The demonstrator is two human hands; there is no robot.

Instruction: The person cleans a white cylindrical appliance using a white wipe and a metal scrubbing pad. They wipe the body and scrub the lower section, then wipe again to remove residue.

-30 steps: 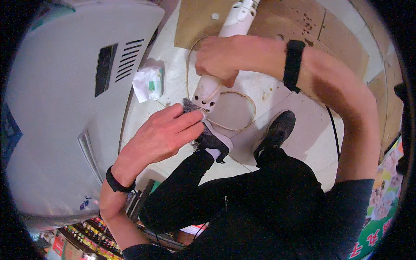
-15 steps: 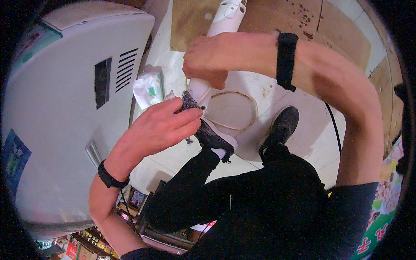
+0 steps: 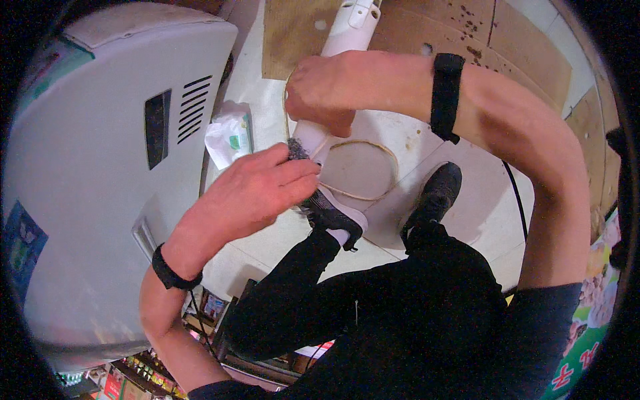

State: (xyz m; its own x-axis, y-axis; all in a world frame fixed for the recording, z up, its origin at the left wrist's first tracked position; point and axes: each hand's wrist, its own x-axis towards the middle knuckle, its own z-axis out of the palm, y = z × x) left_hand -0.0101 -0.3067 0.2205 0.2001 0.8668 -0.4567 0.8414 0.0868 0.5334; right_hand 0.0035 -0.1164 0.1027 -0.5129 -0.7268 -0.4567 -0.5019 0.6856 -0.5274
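My right hand (image 3: 319, 90) is closed round the tube (image 3: 347, 37), which slants far and right beyond my left shoe (image 3: 331, 215); my left hand (image 3: 255, 185) pinches a grey wad (image 3: 295, 149) at its near end. I should brace firmly, press evenly.

The 2 arms (image 3: 510, 107) bend at the middle. The right hand (image 3: 320, 93) is curled round tight. The left hand (image 3: 250, 190) has bent fingers (image 3: 297, 172) held close together.
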